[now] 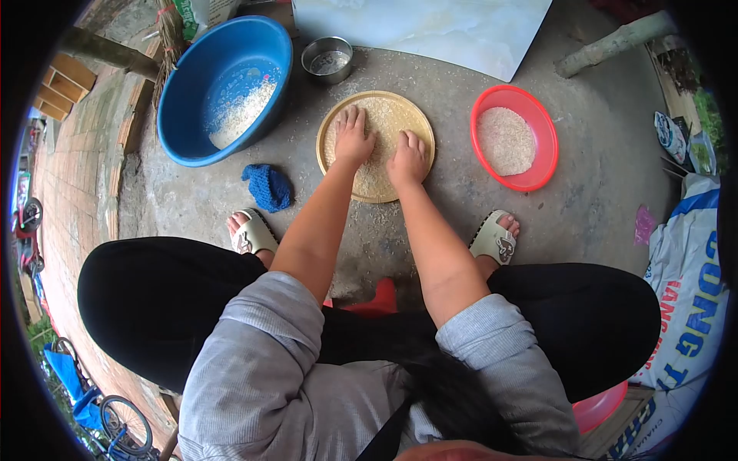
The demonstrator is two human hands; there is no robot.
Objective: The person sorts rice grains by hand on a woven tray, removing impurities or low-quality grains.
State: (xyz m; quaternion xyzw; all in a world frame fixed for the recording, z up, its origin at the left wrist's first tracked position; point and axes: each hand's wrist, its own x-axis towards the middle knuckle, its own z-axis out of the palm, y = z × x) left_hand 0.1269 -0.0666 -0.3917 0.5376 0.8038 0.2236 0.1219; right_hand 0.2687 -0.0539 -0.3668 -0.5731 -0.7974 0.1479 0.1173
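Observation:
A round tan tray [424, 121] with a layer of grain lies on the ground between my feet and the white board. My left hand [354, 138] rests on the grain in the tray's left half, fingers spread. On the right side of the tray, my right hand [408, 158] touches the grain, its fingers slightly bent and apart. Neither hand shows anything gripped. A red basin [547, 146] of pale grain stands to the right. To the left, a large blue basin [184, 115] is tilted, with pale grain along its lower right side.
Behind the tray stands a metal bowl [329, 61], near a white board [430, 34]. A blue knitted cloth [267, 188] lies left of the tray. Printed sacks [684, 300] are at the far right; a wooden pole [615, 44] is at the upper right.

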